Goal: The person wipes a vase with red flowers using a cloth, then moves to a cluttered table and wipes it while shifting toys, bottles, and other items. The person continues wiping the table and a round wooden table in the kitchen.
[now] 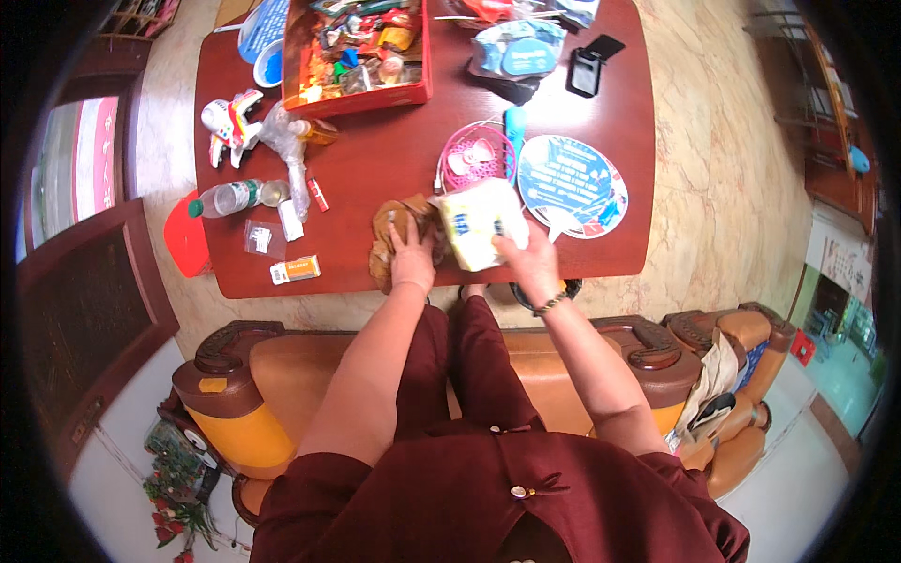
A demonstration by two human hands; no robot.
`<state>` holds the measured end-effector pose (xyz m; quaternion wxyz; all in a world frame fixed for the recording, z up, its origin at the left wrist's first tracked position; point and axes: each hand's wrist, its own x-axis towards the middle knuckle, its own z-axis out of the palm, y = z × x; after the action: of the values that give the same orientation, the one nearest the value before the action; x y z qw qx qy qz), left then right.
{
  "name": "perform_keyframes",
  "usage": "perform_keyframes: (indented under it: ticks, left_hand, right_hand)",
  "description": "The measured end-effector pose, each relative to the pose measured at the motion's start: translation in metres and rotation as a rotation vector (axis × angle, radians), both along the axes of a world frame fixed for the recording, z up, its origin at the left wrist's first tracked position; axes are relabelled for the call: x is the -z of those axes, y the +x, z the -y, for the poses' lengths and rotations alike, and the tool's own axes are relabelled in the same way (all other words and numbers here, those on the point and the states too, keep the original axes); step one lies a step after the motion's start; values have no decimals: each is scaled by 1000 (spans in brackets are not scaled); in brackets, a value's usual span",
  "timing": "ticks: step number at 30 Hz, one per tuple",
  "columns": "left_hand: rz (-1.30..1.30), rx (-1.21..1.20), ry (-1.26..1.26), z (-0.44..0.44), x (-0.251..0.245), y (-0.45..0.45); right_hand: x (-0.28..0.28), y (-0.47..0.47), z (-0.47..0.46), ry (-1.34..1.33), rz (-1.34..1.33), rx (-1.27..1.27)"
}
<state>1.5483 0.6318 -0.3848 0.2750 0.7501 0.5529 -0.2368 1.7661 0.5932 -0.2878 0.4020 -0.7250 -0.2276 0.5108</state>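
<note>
My left hand [412, 255] lies on a crumpled brown cloth [383, 232] near the table's front edge, fingers spread over the fabric. In my right hand [531, 259] is a soft white and yellow tissue pack [473, 229], gripped at its right side and slightly blurred. Just behind the pack stands a pink mesh basket [486, 151] with a pink bow-shaped piece [471, 157] in it. A blue and white hand fan [574, 184] lies to the right, and a blue handle-like object [515, 134] lies beside the basket.
On the dark red table [380, 155] are a red box of wrapped items [355, 105], toy plane [229, 127], plastic bottle [229, 199], red lighter-like stick [318, 194], small orange-white box [295, 269], blue-white package [519, 53] and black case [586, 74]. A leather sofa [303, 366] stands behind my legs.
</note>
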Motion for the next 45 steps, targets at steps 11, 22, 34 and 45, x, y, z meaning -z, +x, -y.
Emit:
perform_keyframes:
  ticks: [11, 22, 34, 45]
  left_hand:
    - [108, 201, 113, 27, 55, -24]
    - [180, 72, 46, -1, -12, -13]
    - [52, 109, -124, -16, -21, -1]
    - [110, 77, -138, -9, -8, -6]
  right_hand:
    - [42, -144, -162, -68, 495, -466]
    - [78, -32, -50, -249, 0, 404]
    - [58, 22, -95, -90, 15, 273]
    - [75, -53, -164, -2, 378, -16]
